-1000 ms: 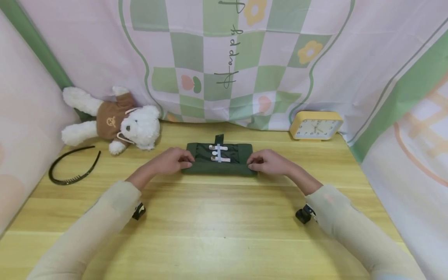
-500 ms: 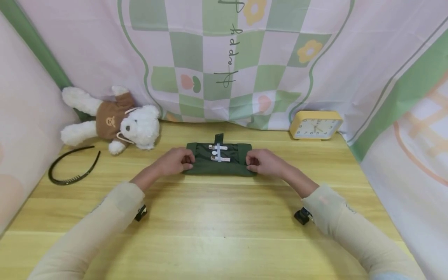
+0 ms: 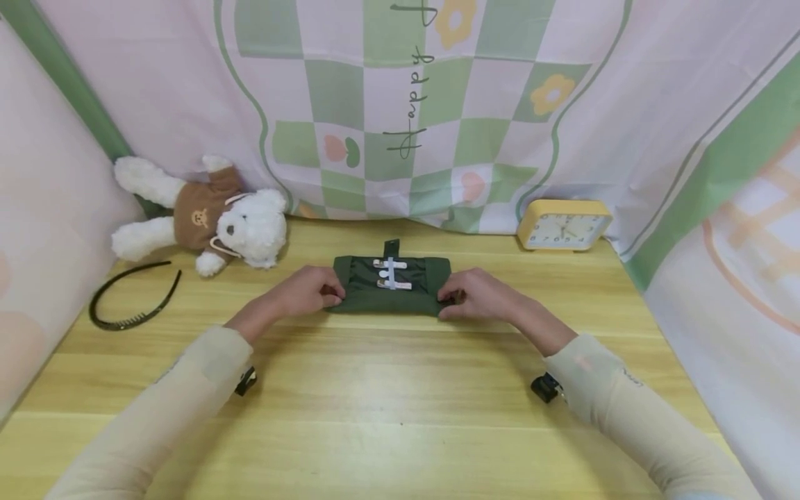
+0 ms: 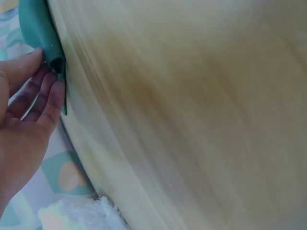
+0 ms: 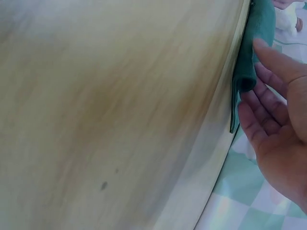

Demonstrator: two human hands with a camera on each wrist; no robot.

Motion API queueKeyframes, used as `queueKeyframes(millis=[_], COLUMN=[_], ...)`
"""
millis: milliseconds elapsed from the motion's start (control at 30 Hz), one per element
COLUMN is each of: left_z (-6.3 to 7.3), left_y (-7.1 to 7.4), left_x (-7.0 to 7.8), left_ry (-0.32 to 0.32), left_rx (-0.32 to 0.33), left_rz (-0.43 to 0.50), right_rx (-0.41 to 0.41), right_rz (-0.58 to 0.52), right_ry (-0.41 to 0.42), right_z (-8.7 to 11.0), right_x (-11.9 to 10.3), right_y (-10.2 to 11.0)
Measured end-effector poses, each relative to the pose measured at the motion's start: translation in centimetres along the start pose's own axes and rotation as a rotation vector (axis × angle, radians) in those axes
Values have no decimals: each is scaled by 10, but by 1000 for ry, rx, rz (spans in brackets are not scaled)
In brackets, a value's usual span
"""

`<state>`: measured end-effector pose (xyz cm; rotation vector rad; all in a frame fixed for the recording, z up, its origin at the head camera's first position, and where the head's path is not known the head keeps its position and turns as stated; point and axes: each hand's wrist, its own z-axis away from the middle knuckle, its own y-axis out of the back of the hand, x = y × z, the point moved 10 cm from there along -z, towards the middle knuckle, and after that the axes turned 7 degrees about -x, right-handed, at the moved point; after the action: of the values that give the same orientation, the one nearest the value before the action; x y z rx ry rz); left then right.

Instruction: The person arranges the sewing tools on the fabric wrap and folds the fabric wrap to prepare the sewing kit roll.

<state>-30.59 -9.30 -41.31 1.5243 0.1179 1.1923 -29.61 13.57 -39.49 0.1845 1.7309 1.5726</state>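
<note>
A dark green roll-up pouch (image 3: 390, 301) lies across the table, its near edge folded into a roll. Inside it, several small pale items (image 3: 392, 274) sit under a light elastic strap, and a short tab (image 3: 392, 248) sticks out at the far side. My left hand (image 3: 307, 290) pinches the left end of the roll; in the left wrist view its thumb lies on the green fabric (image 4: 41, 31). At the opposite end, my right hand (image 3: 478, 295) holds the roll between thumb and curved fingers, seen closely beside the fabric (image 5: 256, 28) in the right wrist view.
A white plush dog (image 3: 250, 226) in a brown top lies at the back left, with a black headband (image 3: 134, 323) in front of it. A yellow clock (image 3: 565, 226) stands at the back right. Patterned cloth (image 3: 387, 104) hangs behind the wooden table (image 3: 400, 417).
The right hand's thumb has shifted slightly toward the near edge, and its grip looks wider. The left hand's fingers have moved a little. The pouch stays nearly in place.
</note>
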Motion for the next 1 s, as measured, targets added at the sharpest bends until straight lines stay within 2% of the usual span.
queueKeyframes(millis=[133, 233, 300, 433, 500, 533, 633, 767, 900, 1000], left_z=[1, 1, 0, 1, 2, 3, 4, 6, 7, 6], left_y=[-1, -3, -4, -5, -4, -4, -3, 1, 3, 4], left_x=[1, 2, 3, 17, 25, 26, 23, 12, 7, 4], left_ry=[-25, -32, -46, -140, -180, -181, -130, -40, -20, -13], left_rx=[-30, -46, -42, -9, 2, -3, -38, -73, -81, -72], left_rz=[15, -7, -54, -210, -255, -257, -194, -64, 30, 53], right_rx=[-33, -39, -32, -23, -18, -17, -9, -8, -18, -33], right_rz=[-5, 9, 26, 82, 101, 103, 76, 17, -27, -70], right_ry=[-20, -24, -17, 17, 38, 47, 59, 39, 9, -16], right_z=[1, 2, 2, 3, 4, 5, 7, 9, 9, 8], right_x=[2, 3, 2, -3, -6, -7, -9, -5, -1, 2], right_y=[-4, -5, -5, -4, -1, 0, 3, 7, 9, 9])
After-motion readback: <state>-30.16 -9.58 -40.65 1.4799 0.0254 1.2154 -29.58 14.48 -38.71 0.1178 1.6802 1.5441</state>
